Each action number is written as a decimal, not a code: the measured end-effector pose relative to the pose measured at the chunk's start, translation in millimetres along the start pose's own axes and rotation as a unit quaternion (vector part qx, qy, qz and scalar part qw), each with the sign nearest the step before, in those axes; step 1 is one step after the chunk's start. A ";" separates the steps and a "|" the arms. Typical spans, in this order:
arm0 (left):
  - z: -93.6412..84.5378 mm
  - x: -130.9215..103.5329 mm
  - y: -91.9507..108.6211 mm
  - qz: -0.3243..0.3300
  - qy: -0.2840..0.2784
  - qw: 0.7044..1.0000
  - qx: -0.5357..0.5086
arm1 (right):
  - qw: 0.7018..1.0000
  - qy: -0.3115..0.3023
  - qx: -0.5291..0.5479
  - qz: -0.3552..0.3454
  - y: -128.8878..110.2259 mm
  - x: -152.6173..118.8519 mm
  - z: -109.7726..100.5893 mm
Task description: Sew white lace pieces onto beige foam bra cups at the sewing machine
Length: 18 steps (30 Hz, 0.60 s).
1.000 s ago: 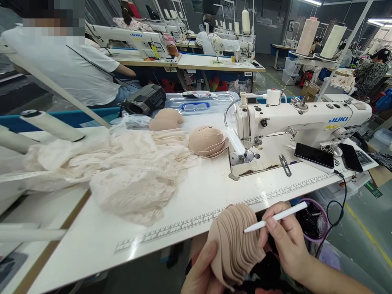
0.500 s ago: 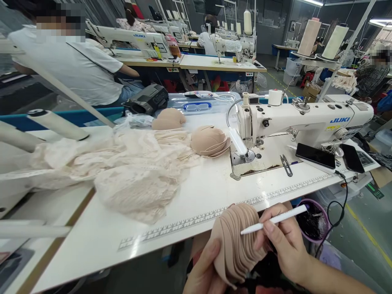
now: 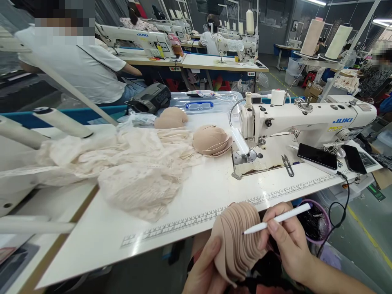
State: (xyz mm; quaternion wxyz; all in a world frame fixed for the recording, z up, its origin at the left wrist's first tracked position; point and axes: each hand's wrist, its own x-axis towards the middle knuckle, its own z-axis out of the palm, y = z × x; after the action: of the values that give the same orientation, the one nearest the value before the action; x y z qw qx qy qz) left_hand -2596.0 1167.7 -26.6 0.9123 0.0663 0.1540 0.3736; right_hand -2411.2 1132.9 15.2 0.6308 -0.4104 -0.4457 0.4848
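Observation:
A fanned stack of beige bra cups [image 3: 235,241] is held in front of the table edge. My left hand [image 3: 205,265] grips the stack from the left, thumb on the nearest cup. A white marker pen [image 3: 284,215] is pinched in my right hand [image 3: 289,241], with its dark tip at the edges of the cups; whether it touches cannot be made out. The right fingertips are close beside the stack's right side. Further back, another pile of beige cups [image 3: 211,141] lies near the sewing machine [image 3: 306,118], and more cups [image 3: 171,118] sit behind it.
Cream lace fabric [image 3: 137,171] is heaped on the white table [image 3: 196,196], which has a printed ruler along its front. Thread snips [image 3: 288,165] and a phone [image 3: 317,156] lie by the machine. A pink bin [image 3: 326,216] stands below. A co-worker [image 3: 82,73] sits at far left.
The camera view has shifted slightly, moving the table things a little to the right in the picture. Both hands keep hold of the cups and the pen, with the pen moved slightly right.

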 end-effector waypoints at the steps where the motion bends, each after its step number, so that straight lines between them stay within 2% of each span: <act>1: 0.7 -0.1 0.2 0.001 0.002 1.000 -0.004 | 1.000 0.002 -0.005 -0.001 0.1 -0.1 -0.3; 7: -0.6 -0.2 -2.5 -0.010 -0.012 1.000 -0.021 | 1.000 -0.021 0.002 0.012 0.4 -1.2 1.3; 14: -0.4 0.2 -2.2 -0.022 -0.021 0.999 -0.039 | 1.000 -0.006 -0.007 0.000 1.3 -2.5 0.5; 18: 1.4 1.1 -3.1 -0.019 0.007 1.000 -0.021 | 0.999 -0.026 -0.008 0.021 1.4 -3.4 2.5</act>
State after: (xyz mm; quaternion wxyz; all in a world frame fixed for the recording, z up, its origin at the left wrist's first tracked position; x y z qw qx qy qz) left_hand -2592.7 1166.2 -26.3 0.9192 0.0416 0.1536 0.3601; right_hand -2414.4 1130.1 14.0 0.6054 -0.4122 -0.4572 0.5045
